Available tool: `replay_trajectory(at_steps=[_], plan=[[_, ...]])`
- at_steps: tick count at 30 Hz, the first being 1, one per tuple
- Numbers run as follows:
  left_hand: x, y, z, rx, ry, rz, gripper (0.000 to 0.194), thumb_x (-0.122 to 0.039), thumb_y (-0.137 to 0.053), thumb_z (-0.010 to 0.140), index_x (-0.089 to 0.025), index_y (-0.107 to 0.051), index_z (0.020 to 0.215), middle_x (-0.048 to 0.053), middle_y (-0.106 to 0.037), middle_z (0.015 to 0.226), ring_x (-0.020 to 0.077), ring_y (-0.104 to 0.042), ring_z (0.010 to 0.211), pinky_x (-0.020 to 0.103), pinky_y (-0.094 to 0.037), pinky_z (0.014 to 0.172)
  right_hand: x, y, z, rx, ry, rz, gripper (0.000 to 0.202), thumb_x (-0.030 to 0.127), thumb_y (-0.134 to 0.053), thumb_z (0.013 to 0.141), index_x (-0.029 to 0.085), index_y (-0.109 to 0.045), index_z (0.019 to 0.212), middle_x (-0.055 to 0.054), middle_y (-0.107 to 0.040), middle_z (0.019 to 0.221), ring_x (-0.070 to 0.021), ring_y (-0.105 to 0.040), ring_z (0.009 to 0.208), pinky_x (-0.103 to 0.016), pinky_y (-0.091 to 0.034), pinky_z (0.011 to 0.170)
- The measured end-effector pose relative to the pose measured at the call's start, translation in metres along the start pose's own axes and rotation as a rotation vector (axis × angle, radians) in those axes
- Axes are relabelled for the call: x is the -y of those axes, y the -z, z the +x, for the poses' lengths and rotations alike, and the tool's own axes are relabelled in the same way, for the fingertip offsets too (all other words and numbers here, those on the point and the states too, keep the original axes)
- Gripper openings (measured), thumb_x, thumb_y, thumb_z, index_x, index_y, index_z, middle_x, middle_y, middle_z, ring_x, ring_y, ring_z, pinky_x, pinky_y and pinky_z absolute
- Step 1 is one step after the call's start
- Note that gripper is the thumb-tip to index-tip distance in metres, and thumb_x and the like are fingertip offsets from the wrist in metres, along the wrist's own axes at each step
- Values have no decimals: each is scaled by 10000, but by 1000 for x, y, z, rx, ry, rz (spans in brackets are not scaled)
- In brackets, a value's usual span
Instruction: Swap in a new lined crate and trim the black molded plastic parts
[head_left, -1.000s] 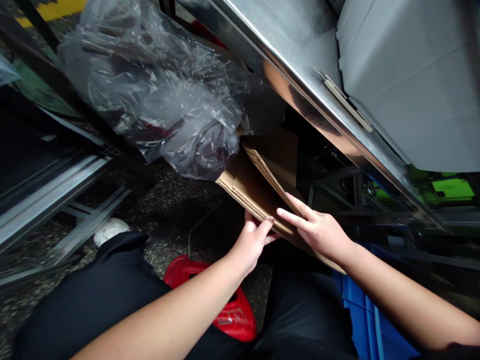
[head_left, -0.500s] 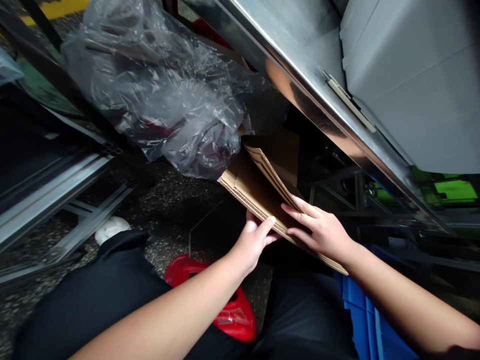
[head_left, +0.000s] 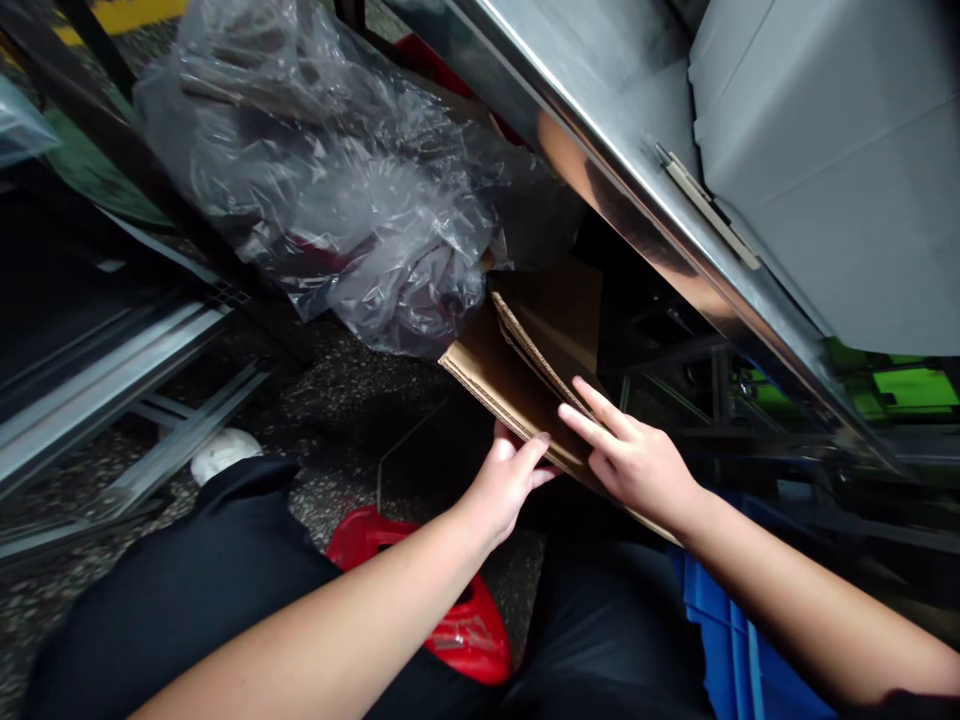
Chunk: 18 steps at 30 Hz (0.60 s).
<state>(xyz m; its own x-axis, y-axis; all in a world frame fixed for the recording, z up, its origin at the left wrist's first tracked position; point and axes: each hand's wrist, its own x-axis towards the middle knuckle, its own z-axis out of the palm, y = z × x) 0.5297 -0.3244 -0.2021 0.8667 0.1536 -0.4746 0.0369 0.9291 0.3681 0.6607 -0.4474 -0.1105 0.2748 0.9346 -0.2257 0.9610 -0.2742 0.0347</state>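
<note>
Head view: we see folded cardboard (head_left: 506, 370) beside plastic (head_left: 405, 230).
Left hand (head_left: 506, 482): clamped on cardboard.
Right hand (head_left: 641, 465): touching it, fingers (head_left: 590, 429) apart; grip, we cannot tell.

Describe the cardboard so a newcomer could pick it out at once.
Start at the shiny metal edge crossing diagonally to the lower right. Below it, find the cardboard in the left hand's grip. Unlike the clear, crumpled plastic at its upper left, it is brown with corrugated edges.

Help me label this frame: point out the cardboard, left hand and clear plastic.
Cardboard (head_left: 511, 382): head view, near layer's face.
Left hand (head_left: 504, 486): head view, by the thumb's base.
Clear plastic (head_left: 360, 195): head view, crumpled middle.
</note>
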Motion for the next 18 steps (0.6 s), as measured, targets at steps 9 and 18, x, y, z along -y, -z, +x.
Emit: replay_trajectory(at_steps=[9,18], plan=[[-1,3,0,71,-11,-29,533,-305,-604,950,-418,-409,1433,18,-523,1528,272,-545,1359,452,-561,1015,-8,5,2,45,12,133,538,353,-607,967,291,-521,1495,-23,-249,1677,-281,-631,1249,-444,-573,1041],[-2,2,-1,60,-16,-33,586,-296,-613,942,-410,-379,1467,45,-593,1429,253,-575,1318,481,-554,1025,-14,-2,2,21,0,168,506,394,-551,1018,299,-494,1512,-16,-257,1679,-292,-511,1392,-466,-518,1100]])
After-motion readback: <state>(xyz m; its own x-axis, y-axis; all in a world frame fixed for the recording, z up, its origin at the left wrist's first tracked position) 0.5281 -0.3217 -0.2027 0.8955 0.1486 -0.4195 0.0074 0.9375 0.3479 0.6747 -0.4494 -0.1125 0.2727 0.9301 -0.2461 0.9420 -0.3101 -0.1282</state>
